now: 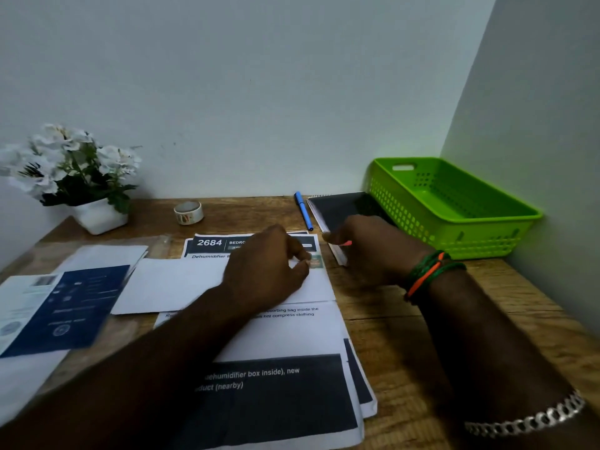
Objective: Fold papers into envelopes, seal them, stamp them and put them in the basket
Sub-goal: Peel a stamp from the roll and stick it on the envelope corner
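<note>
A white envelope lies across a stack of printed papers in the middle of the wooden table. My left hand rests on the envelope's right end, its fingertips pressing beside a small stamp at the top right corner. My right hand is just right of the envelope, over the edge of a black spiral notebook, its fingers curled round a thin orange object. The green plastic basket stands at the back right, with nothing visible inside.
A blue pen lies beside the notebook. A tape roll and a white flower pot stand at the back left. A blue leaflet and more white envelopes lie at the left. Walls close the back and right.
</note>
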`<state>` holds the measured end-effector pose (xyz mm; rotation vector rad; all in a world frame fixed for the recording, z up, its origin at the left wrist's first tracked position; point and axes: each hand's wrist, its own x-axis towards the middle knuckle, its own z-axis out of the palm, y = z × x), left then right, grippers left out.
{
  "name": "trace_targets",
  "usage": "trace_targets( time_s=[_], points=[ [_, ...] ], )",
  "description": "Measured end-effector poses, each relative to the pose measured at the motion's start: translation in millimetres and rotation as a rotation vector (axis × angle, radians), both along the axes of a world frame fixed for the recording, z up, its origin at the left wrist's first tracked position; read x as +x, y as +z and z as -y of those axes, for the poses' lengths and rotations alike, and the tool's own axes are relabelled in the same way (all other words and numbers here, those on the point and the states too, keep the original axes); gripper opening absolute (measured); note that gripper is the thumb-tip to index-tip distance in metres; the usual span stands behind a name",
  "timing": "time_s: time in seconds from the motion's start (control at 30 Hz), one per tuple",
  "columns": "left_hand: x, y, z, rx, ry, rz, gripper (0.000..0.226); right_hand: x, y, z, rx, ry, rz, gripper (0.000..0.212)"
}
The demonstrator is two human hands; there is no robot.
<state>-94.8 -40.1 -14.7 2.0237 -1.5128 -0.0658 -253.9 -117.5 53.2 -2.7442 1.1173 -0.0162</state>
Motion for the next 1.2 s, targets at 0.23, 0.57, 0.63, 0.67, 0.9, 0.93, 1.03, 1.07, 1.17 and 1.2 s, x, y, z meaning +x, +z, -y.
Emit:
trace_targets(
  time_s=[0.23,0.57,0.63,0.67,0.9,0.93,1.03,1.07,1.17,1.2],
  points=[
    [6.4,-7.2,3.7,0.011,-0.030,0.024,0.006,15.5,-16.5,-8.6,-0.039,0.051,-0.168,0.039],
    [66.6,35.7,-44.3,0.121,-0.174,-0.076,0.018,-6.6,-2.2,6.7,0.592,-0.237,0.715,0.036],
    [97.5,26.0,-68.8,0.112,0.063,0.038,0.021,-8.5,-4.8,4.4,0.532,-0.293,0.686,0.031],
    [109.1,19.8,-81.4,0.172,0.207,0.077,0.041,-8.2,-8.3,1.3,0.486,-0.301,0.625,0.028],
    [97.7,7.9,-114.7,0.253,0.475,-0.038,0.063,2.2,-24.4,-20.2,0.258,-0.329,0.416,0.023],
    [95.7,9.7,-115.6,0.181,0.464,-0.093,0.057,3.5,-23.1,-21.8,0.265,-0.345,0.417,0.031],
    [91.4,11.7,-117.2,-0.037,0.443,-0.237,0.045,5.5,-25.5,-21.4,0.275,-0.385,0.415,0.060],
    [89.9,13.7,-117.5,-0.105,0.461,-0.293,0.043,5.5,-26.1,-21.5,0.294,-0.400,0.433,0.070],
    [92.8,19.1,-122.8,-0.278,0.549,-0.537,0.038,1.3,-24.7,-25.4,0.476,-0.408,0.624,0.067],
    [95.5,19.9,-124.8,-0.324,0.558,-0.632,0.036,-1.8,-21.5,-27.9,0.565,-0.422,0.698,0.054]
  ],
)
